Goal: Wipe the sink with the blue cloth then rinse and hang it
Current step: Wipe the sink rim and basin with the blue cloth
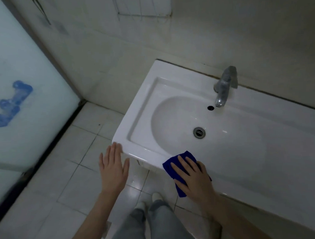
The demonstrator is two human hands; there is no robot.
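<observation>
Stands at the sink [140, 105], facing its front rim. Presses the cloth [168, 170] onto that front rim with the right hand [193, 177], fingers straight and spread across the fabric, palm down, not curled round it. Blue, folded, lying half on the rim's top and half hanging over the sink's front edge, left of the drain [199, 132] line and well short of the basin's centre. Holds the left hand [113, 168] flat and open, fingers straight and close together, just off the sink's front left corner; fingertips right at the corner's edge, contact there too fine to tell. At the sink's back rim, a tap [224, 87], spout pointing down toward the overflow hole [210, 107]. Below the sink's front edge, pale jeans [157, 224] and a light shoe [157, 196] on the tiled floor [74, 177]. Left of the sink, across the floor, a frosted door [15, 53] with a blue smear.
</observation>
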